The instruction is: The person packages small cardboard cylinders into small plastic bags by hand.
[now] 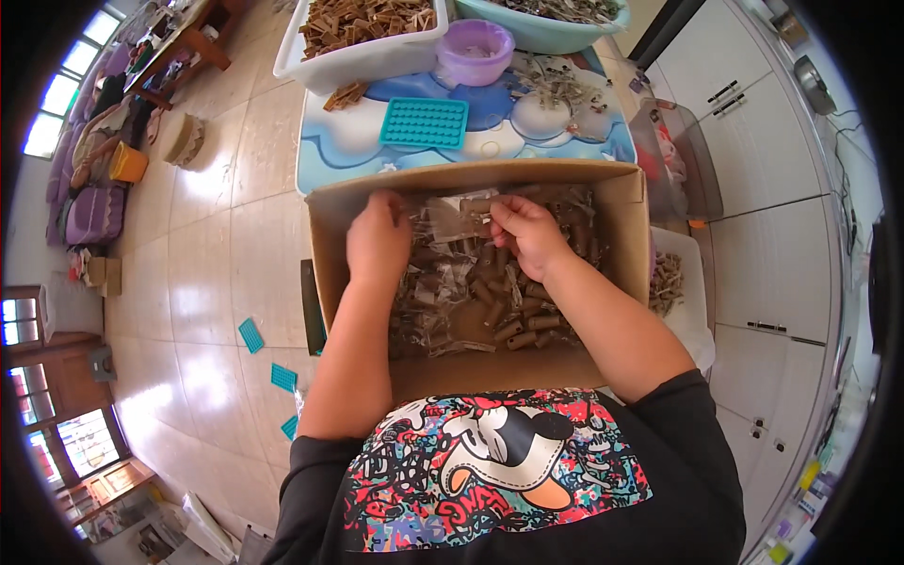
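An open cardboard box [476, 175] stands in front of me, filled with short brown cylinders [509, 330] and crumpled clear plastic bags [443, 218]. My right hand [529, 235] is over the far middle of the box, thumb and fingers closed in a pinch. A brown cylinder [476, 206] in clear wrapping sticks out to the left of those fingers. At the box's far left corner is my left hand [379, 241], its fingers curled and slightly blurred. Plastic lies close beside it; whether it grips any is hidden.
Behind the box, a cloud-patterned table [344, 141] bears a teal tray [424, 123], a white bin [367, 58] of wooden pieces, a purple bowl [475, 53] and a pale green tub [556, 26]. A white container [695, 325] of cylinders stands right. Teal trays [283, 378] lie on the floor.
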A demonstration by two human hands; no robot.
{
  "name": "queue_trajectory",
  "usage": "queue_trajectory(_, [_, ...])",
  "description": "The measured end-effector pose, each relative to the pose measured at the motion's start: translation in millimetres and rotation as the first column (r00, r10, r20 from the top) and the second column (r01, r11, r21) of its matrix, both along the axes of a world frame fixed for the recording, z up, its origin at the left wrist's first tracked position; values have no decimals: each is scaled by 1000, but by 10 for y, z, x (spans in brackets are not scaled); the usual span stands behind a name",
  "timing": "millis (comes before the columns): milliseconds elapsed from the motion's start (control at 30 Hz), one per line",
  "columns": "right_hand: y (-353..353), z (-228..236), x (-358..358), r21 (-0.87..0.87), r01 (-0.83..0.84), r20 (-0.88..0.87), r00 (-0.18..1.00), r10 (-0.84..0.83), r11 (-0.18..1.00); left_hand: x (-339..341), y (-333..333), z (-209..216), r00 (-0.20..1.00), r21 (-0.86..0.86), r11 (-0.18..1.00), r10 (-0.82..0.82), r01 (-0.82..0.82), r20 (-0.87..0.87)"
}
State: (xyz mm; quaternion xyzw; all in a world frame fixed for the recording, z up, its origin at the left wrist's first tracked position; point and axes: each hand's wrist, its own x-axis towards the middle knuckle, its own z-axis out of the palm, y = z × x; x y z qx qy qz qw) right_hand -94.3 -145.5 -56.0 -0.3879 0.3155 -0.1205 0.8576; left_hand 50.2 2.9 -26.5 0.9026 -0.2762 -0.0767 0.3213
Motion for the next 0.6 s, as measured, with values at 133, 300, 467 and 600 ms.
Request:
queue_trajectory(133, [67, 226, -6, -181, 24, 15, 1000, -22, 983, 63, 80, 151, 779, -299, 938, -51, -178, -624])
queue_trajectory(300, [137, 448, -39, -612, 136, 136, 988, -66, 779, -43, 71, 341, 695, -385, 901, -144, -203, -704])
queue_trajectory(467, [109, 438, -97, -872, 166, 151, 986, -69, 461, -94, 54, 423, 701, -417, 893, -187, -172, -688])
queue_trajectory(600, [107, 489, -95, -889, 121, 105, 993, -62, 442, -82, 70, 339, 690, -531, 824, -268, -198, -673])
